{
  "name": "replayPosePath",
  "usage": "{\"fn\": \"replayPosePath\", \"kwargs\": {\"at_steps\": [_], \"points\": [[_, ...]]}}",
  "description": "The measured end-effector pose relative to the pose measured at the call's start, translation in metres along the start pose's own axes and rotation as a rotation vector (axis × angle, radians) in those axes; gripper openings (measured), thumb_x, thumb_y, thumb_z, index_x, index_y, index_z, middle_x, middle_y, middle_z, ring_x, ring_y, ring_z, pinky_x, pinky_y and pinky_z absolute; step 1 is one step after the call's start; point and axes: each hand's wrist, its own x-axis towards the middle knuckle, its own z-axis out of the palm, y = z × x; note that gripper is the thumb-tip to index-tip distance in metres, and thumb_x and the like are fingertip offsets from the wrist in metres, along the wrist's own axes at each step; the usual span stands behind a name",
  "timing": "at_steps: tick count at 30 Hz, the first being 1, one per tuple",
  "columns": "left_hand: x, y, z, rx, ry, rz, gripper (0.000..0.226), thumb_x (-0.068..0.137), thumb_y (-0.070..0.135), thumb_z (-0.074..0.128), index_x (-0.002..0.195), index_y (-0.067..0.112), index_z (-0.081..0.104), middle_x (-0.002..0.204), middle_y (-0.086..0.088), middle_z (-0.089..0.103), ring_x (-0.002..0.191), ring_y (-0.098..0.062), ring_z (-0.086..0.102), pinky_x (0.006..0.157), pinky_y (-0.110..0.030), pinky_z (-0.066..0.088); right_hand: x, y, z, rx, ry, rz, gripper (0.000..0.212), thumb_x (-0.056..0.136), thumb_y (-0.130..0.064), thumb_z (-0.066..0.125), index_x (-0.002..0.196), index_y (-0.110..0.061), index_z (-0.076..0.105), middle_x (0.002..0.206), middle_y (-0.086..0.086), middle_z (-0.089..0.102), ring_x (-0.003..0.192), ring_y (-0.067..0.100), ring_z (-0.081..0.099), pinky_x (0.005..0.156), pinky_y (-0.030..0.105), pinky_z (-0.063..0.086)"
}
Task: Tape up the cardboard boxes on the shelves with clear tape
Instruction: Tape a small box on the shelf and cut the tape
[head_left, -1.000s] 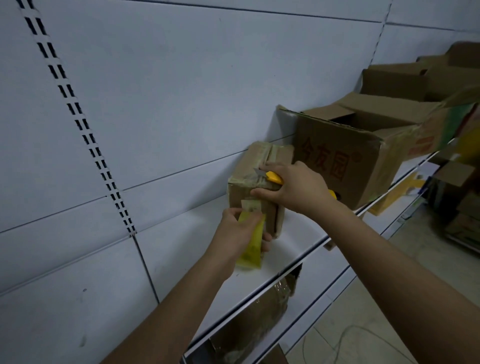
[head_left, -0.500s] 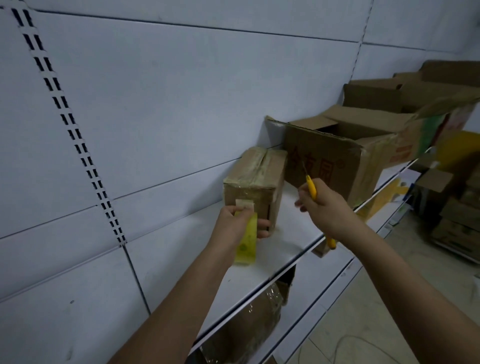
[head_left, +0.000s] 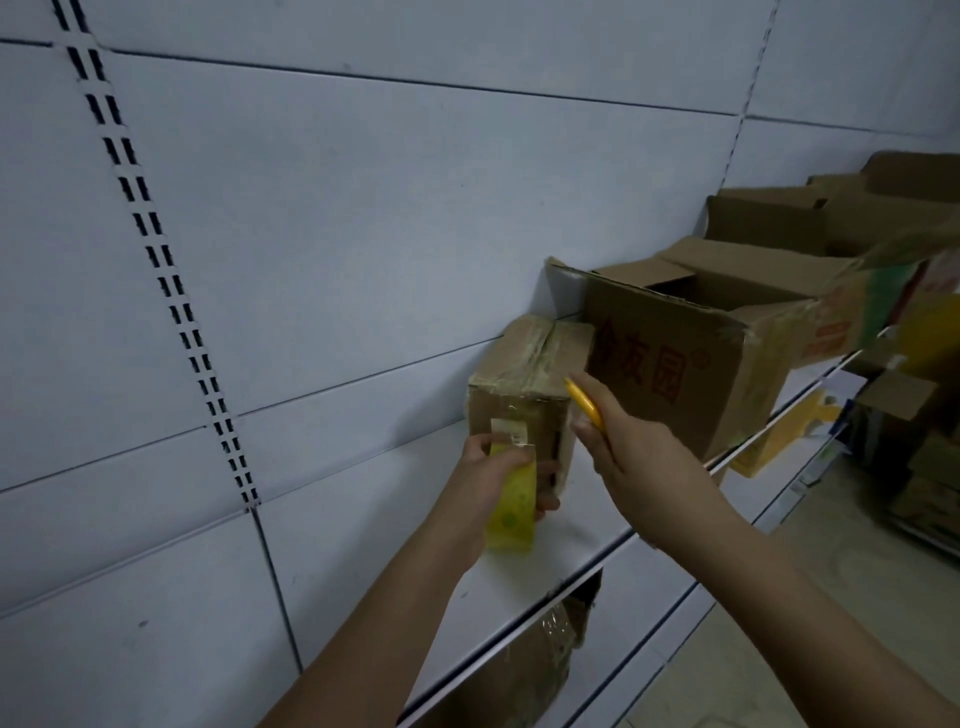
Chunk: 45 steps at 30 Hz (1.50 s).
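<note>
From the head camera, the small cardboard box (head_left: 524, 395) stands on the white shelf (head_left: 374, 499), just beside the large open carton (head_left: 675, 374). The left hand (head_left: 488, 483) has its fingers curled round a yellow tape roll (head_left: 511, 506), held against the box's front face; the right hand (head_left: 634, 457) grips a yellow cutter (head_left: 584, 404) pointing towards the box's top corner. The likely risks: the blade could nick the left fingers, which are near it, or the strip could lift and wrinkle if the roll pulls away before the tape is pressed flat. Red Chinese characters mark the large carton; the pale label on the small box is too blurred to read.
</note>
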Motion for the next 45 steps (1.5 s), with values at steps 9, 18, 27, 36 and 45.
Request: {"fn": "replayPosePath", "kwargs": {"at_steps": [9,18,27,36,45], "points": [[0.003,-0.001,0.001,-0.002,-0.01,0.016,0.027,0.098,0.014,0.058,0.123,0.013,0.048,0.083,-0.017,0.075,0.061,-0.033,0.068,0.059,-0.032,0.052,0.015,-0.006,-0.002,-0.128,-0.067,-0.072,0.029,0.107,-0.035,0.031,0.125,-0.017,0.043,0.103,-0.003,0.045,0.073,0.016,0.051,0.067,0.036,0.048],[0.003,-0.001,0.005,-0.015,0.041,0.03,0.023,0.096,0.012,0.058,0.119,0.009,0.051,0.072,-0.021,0.07,0.055,-0.031,0.065,0.055,-0.033,0.051,0.019,-0.024,-0.001,-0.693,-0.218,-0.165,0.022,0.098,-0.016,0.045,0.118,-0.017,0.035,0.07,-0.003,0.033,0.052,0.016,0.038,0.047,0.029,0.031],[-0.012,0.003,0.004,0.01,0.054,0.028,0.018,0.097,0.009,0.056,0.113,0.004,0.049,0.067,-0.023,0.068,0.053,-0.029,0.065,0.053,-0.031,0.053,0.009,0.03,0.0,-0.671,-0.216,-0.122,0.027,0.103,-0.023,0.043,0.128,-0.022,0.034,0.08,-0.003,0.047,0.058,0.016,0.05,0.051,0.031,0.049],[-0.021,0.008,-0.003,-0.034,0.071,0.078,0.027,0.096,0.01,0.059,0.121,0.001,0.052,0.069,-0.022,0.066,0.053,-0.028,0.062,0.057,-0.032,0.052,0.018,0.037,-0.01,-0.14,0.236,-0.188,0.036,0.094,-0.05,0.054,0.123,-0.028,0.055,0.107,-0.007,0.047,0.077,0.012,0.055,0.061,0.033,0.052],[-0.036,0.003,-0.016,0.012,0.135,0.128,0.023,0.096,0.007,0.056,0.119,0.004,0.054,0.069,-0.025,0.065,0.05,-0.028,0.059,0.057,-0.033,0.051,0.059,0.033,0.052,0.095,0.28,-0.069,0.043,0.09,-0.042,0.068,0.13,-0.029,0.062,0.129,-0.011,0.056,0.101,0.017,0.06,0.07,0.029,0.046]]}}
